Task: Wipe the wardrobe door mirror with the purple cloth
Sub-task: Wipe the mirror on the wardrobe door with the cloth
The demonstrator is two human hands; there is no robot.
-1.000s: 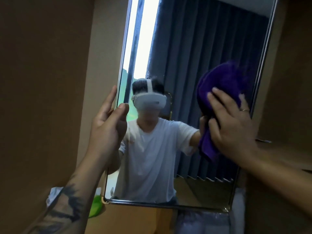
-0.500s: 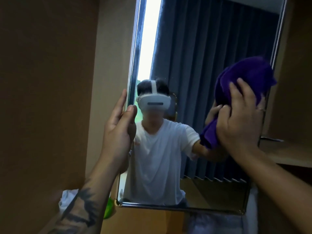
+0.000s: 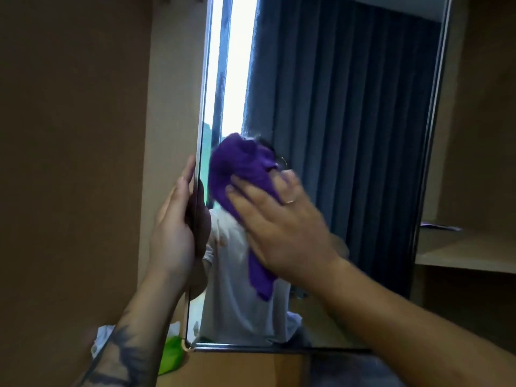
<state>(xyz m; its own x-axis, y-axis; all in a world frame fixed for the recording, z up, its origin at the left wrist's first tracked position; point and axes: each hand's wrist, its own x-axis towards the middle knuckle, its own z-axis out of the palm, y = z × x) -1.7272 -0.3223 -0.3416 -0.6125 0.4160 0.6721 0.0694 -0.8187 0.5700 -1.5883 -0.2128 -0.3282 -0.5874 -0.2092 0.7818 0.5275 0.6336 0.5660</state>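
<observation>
Brown wardrobe panel (image 3: 69,163) on the left. Wooden shelf (image 3: 460,251) at right, thin flat item (image 3: 439,226) lying on it, unclear what. Green thing (image 3: 171,356) and white crumpled thing (image 3: 104,337) low left, side by side.

I see a solid deep-purple fleecy cloth (image 3: 245,169), no pattern. Mirror glass panel (image 3: 349,135) reflects dark blue-grey pleated curtain, bright white window strip, plain white T-shirt. Thin silver mirror frame (image 3: 279,348). Matte tan-brown wardrobe panel (image 3: 69,135). Dark grey-black tattoo on left forearm (image 3: 122,356). Lime-green crumpled item (image 3: 171,356) bottom left.
</observation>
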